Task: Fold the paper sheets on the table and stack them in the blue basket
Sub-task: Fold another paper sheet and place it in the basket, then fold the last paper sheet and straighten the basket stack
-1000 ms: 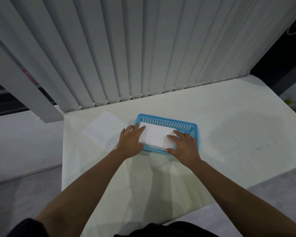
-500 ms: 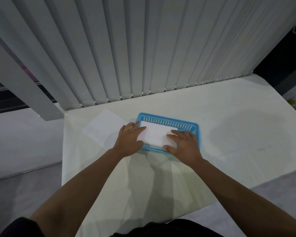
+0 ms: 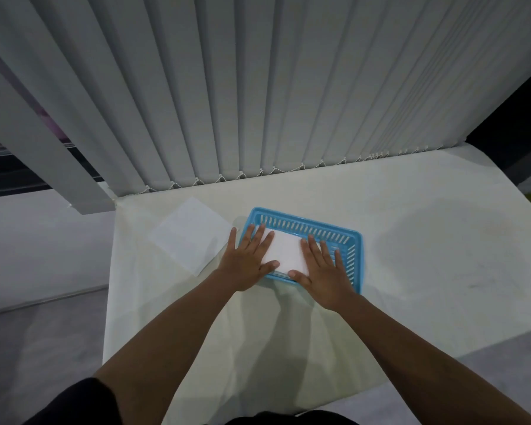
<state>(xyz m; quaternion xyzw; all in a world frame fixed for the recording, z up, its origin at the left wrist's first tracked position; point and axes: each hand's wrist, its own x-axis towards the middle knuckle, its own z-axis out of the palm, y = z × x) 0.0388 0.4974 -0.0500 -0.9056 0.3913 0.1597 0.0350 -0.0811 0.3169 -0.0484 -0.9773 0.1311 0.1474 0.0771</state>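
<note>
Paper, white, folded, flat

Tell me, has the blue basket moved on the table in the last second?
No. The blue basket keeps its place beside the flat paper sheet.

Folded paper in basket; flat sheet left, on table.

Setting: office-type or plain indoor room, exact kind uncertain. Evidence: grey vertical blinds with beaded bottom chain across a window; pale table set against them; grey floor; white low wall at left.
</note>
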